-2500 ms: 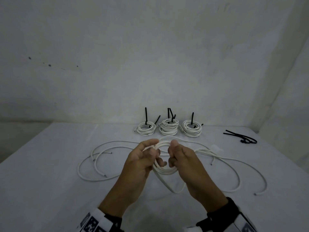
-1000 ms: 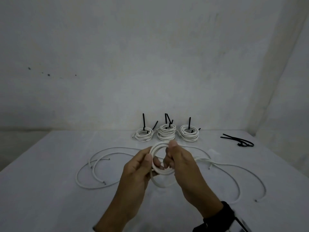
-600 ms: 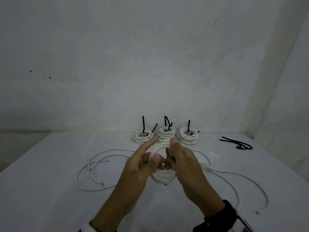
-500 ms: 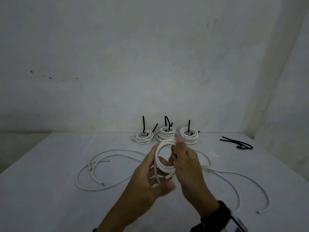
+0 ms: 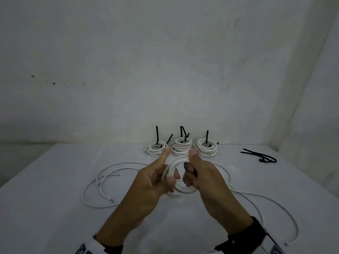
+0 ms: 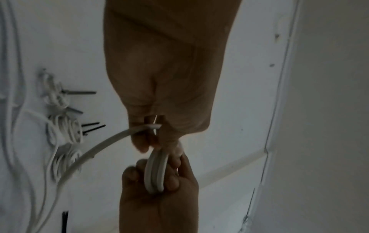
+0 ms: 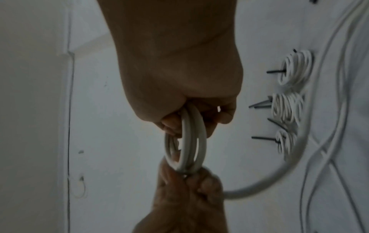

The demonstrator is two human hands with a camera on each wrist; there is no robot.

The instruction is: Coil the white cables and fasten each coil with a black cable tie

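Both hands are raised above the desk (image 5: 55, 208), palms roughly facing each other, with a small white cable coil (image 5: 180, 176) held upright between them. The left hand (image 5: 154, 182) has its index finger stretched up and forward along the coil's left edge, the other fingers curled round the loops; the short cable end sticks out at its fingers in the left wrist view. The right hand (image 5: 200, 177) has its thumb up and its fingers curled into the coil's right side, clamped on the loops. The wrist views show about 3 round, smooth, rubbery turns pinched at both ends, with a free tail (image 7: 279, 178) arcing away to the desk.

3 finished coils (image 5: 183, 148) sit in a row at the desk's far edge by the wall, each bound by a black cable tie (image 5: 157, 134) whose stiff tail stands up. Spare black cable ties (image 5: 260, 156) lie at the far right, well apart from the hands. Loose white cables (image 5: 99, 189) loop flat on the matte white desk, left and right of the hands. The wall is plain pale plaster with a few dark specks. A dark wrist strap (image 5: 244, 235) is on the right forearm.
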